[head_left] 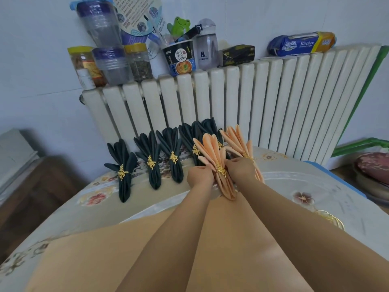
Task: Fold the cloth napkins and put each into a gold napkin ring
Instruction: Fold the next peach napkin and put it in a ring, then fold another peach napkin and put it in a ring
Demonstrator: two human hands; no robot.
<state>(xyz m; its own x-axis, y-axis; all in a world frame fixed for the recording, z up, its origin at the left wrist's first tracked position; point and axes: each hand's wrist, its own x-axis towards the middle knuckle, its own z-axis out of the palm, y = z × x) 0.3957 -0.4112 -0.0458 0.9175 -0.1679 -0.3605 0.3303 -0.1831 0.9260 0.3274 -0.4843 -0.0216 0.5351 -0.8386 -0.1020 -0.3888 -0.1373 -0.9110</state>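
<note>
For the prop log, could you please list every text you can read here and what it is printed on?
"Kitchen": blue wipes pack on the radiator.
Noodle cup: Chinese characters, too blurred to read.
Grey bottle: small print, unreadable.
Leaflet, black box, jar labels: unreadable.

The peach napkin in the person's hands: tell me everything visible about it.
The peach napkin looks like soft cloth, pleated, its folds fanning out like petals toward the radiator. A gold napkin ring with a leaf ornament cinches its middle; below it the folds narrow to a tail pointing at the person. It lies or is held low over the table. The left hand grips its left side, the right hand its right. A second ringed peach napkin lies just behind.
</note>
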